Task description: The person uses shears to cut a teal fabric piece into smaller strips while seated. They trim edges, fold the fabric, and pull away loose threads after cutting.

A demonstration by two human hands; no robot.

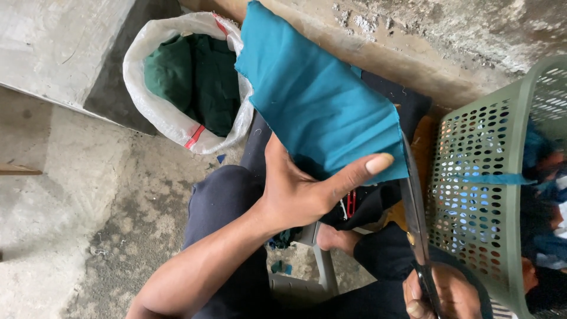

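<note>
My left hand (307, 183) holds up a folded piece of teal cloth (313, 94), thumb pressed on its lower right corner. My right hand (443, 292), at the bottom right, grips large dark scissors (414, 207). Their blades run up along the cloth's right edge. A thin teal strip (490, 179) trails from that edge across the basket.
A green perforated plastic basket (484, 177) with cloth pieces stands at the right. A white sack (177, 77) holding dark green cloth sits at the upper left on the concrete floor. My legs in dark trousers (224, 207) and a grey stool frame (319, 266) are below.
</note>
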